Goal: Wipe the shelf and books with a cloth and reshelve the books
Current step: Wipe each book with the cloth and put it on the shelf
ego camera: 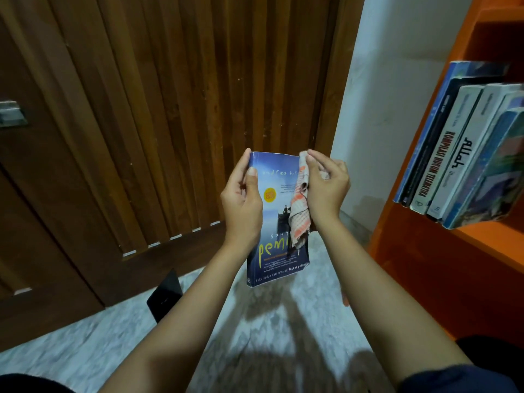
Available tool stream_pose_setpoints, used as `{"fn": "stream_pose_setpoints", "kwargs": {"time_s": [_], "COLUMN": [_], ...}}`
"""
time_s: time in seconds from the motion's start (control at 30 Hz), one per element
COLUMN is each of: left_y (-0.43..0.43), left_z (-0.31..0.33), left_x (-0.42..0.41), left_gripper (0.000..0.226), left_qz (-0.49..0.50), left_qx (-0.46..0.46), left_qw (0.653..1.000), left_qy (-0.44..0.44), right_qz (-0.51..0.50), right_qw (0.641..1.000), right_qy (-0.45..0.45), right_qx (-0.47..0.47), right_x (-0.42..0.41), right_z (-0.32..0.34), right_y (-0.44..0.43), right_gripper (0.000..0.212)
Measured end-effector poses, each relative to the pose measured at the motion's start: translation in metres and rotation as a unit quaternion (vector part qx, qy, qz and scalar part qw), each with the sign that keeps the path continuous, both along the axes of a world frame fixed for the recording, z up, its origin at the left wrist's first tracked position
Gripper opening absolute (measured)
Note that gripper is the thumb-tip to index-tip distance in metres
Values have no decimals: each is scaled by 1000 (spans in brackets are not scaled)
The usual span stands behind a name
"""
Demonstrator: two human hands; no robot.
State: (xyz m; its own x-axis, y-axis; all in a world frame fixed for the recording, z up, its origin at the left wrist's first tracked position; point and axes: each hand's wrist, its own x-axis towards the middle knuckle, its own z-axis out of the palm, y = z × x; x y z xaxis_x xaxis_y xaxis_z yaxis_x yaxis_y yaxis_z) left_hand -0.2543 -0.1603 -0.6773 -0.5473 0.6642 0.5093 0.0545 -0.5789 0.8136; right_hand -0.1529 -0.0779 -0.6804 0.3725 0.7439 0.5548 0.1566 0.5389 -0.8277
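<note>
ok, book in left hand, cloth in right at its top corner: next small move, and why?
Probably draw the right hand down the cover, dragging the cloth toward the bottom edge. The cloth sits along the upper right of the blue book, the lower cover is uncovered, and the left hand grips the spine side, steadying it.

1. My left hand (241,197) grips the book (276,245) by its left edge, thumb on the blue cover, keeping it upright above the floor (255,321).
2. My right hand (326,185) holds a checked cloth (300,214) against the cover's upper right, and the cloth hangs down over it.
3. On my right, the orange shelf (425,251) carries a leaning row of books (459,154).
4. A wooden door (170,109) stands behind.
</note>
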Motion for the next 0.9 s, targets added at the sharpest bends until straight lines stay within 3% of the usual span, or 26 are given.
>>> {"fn": "stream_pose_setpoints", "kwargs": {"time_s": [0.13,0.23,0.33,0.57,0.67,0.77,0.9], "left_y": [5,11,17,26,31,33,32], "left_z": [0,1,5,3,-1,-2,4], "left_x": [5,8,6,-3,-9,-21,-39], "left_gripper": [34,36,35,34,33,32,31], "left_qz": [-10,-19,-13,2,20,36,83], "left_qx": [-12,-24,-23,-30,-61,-72,-57], "left_qw": [1000,1000,999,995,990,986,977], "left_qy": [-3,-1,-28,-94,-123,-147,-188], "right_qz": [14,53,28,-8,89,104,25], "right_qw": [997,998,990,1000,991,974,997], "right_qy": [55,10,-73,3,-78,-169,-75], "right_qx": [-49,36,114,-15,59,112,-7], "right_x": [4,-10,-10,6,-21,-27,-8], "right_z": [-2,3,0,-26,-35,-49,-67], "right_y": [-1,-24,-31,-10,-38,-48,-29], "right_gripper": [15,16,16,15,18,19,16]}}
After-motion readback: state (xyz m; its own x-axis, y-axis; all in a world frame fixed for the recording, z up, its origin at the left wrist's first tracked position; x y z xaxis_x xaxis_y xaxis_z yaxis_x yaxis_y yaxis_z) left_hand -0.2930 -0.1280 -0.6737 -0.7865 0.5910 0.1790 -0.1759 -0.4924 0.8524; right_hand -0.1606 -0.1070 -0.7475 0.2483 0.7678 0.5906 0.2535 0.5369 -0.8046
